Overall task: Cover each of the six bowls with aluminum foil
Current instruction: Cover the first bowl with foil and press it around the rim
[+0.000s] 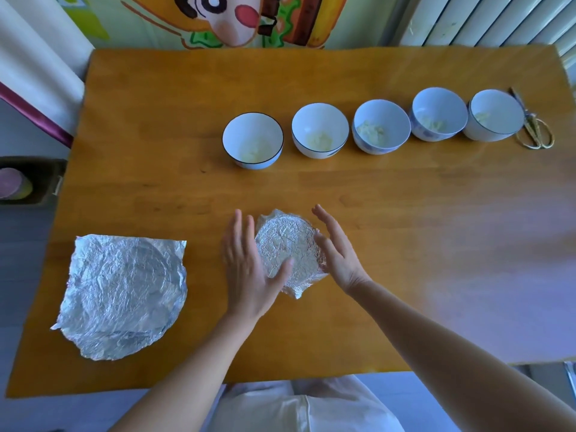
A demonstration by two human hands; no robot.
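A bowl wrapped in crinkled aluminum foil [288,244] stands near the table's front middle. My left hand [249,266] lies flat against its left side, thumb resting on the foil top. My right hand [335,251] presses its right side with the fingers straight. Several uncovered white bowls run in a row across the far half: one with a dark rim [252,140], then others [320,130], [381,126], [439,113], [495,115], each with a pale lump inside. A stack of loose foil sheets [123,294] lies flat at the front left.
Gold scissors [534,129] lie beside the rightmost bowl near the wooden table's [405,213] right edge. A dark box with coloured discs [21,182] sits off the table's left side. A radiator and a painted wall stand behind the far edge.
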